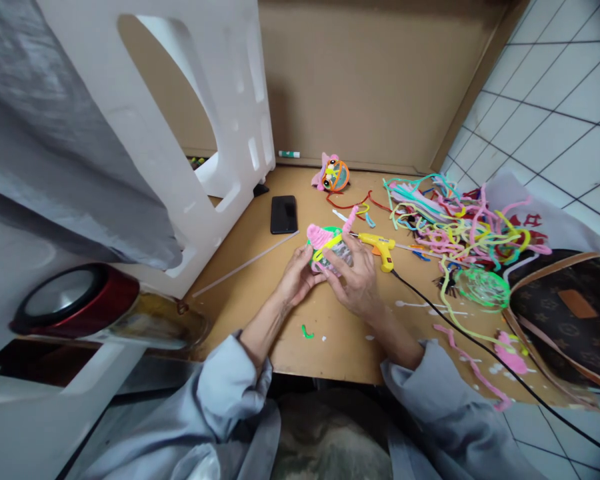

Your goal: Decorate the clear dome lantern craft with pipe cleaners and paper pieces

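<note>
Craft piece: a roundish clear body [341, 251] with a green rim, pink fuzzy parts and a yellow strip is held between both hands, above the surface [250, 310].
Left hand [297, 275]: closed around the near left side of the piece, its thumb laid along the edge.
Right hand [356, 275]: fingers partly spread and set against the right side; whether anything is pinched there cannot be told.
Direction: one pink stem [351, 220] is pointed up and away from the right hand; no clear long axis can be made out on the rounded body.
Red-topped glass jug [157, 325]: set left of the left hand; something yellowish is seen in or through its glass, which cannot be told.
Handbag [570, 313]: placed far to the right of the right hand; its contents are hidden.
Green-rimmed clear piece [483, 288]: laid beside the handbag, right of the right hand.
Glue gun [380, 247]: laid just beyond the right hand, its nozzle directed towards that hand.
</note>
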`<state>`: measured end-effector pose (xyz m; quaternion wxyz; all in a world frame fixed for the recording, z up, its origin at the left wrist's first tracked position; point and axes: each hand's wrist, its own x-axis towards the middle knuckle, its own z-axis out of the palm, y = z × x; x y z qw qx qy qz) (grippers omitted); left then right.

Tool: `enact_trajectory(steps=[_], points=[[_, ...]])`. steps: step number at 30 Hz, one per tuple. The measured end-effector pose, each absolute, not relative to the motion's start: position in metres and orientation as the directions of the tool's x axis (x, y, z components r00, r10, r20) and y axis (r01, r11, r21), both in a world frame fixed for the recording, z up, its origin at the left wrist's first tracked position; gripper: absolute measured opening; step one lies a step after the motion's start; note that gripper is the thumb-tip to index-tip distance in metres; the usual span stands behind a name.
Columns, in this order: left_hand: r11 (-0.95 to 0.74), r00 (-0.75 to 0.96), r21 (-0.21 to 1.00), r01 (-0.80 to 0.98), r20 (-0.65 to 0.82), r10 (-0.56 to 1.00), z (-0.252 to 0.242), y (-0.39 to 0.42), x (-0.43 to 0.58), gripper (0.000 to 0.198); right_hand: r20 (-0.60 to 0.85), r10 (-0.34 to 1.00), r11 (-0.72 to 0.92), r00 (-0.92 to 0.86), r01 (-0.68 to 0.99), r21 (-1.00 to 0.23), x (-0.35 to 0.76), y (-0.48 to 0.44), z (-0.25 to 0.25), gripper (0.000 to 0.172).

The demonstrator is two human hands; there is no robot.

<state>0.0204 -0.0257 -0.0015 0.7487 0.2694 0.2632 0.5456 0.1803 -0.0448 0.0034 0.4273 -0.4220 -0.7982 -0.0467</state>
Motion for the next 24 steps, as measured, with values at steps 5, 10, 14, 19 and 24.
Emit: enact_trajectory(steps=[5,10,14,19,24], points=[[0.309,0.308,0.668,-0.677,-0.125,0.943,-0.0015,-0.0232,0.0179,0.032,0.736,0.618,0.634,-0.278,0.730,-0.256,0.1808,-0.0448,0.0057,0.041],[0.320,0.300,0.681,-0.658,-0.152,0.942,-0.0041,-0.0223,0.0161,0.030,0.743,0.606,0.644,-0.282,0.723,-0.251,0.1809,-0.0456,0.0064,0.042],[0.305,0.293,0.690,-0.657,-0.139,0.946,-0.0039,-0.0230,0.0159,0.032,0.717,0.649,0.644,-0.255,0.685,-0.339,0.1814,-0.0444,0.0068,0.040],[0.276,0.277,0.702,-0.657,-0.116,0.954,-0.0005,-0.0250,0.0157,0.042,0.729,0.648,0.683,-0.220,0.591,-0.429,0.1837,-0.0424,0.0102,0.037],[0.287,0.342,0.738,-0.611,-0.081,0.936,0.0035,-0.0280,0.0126,0.056,0.723,0.643,0.715,-0.251,0.535,-0.450,0.1862,-0.0423,0.0137,0.035]])
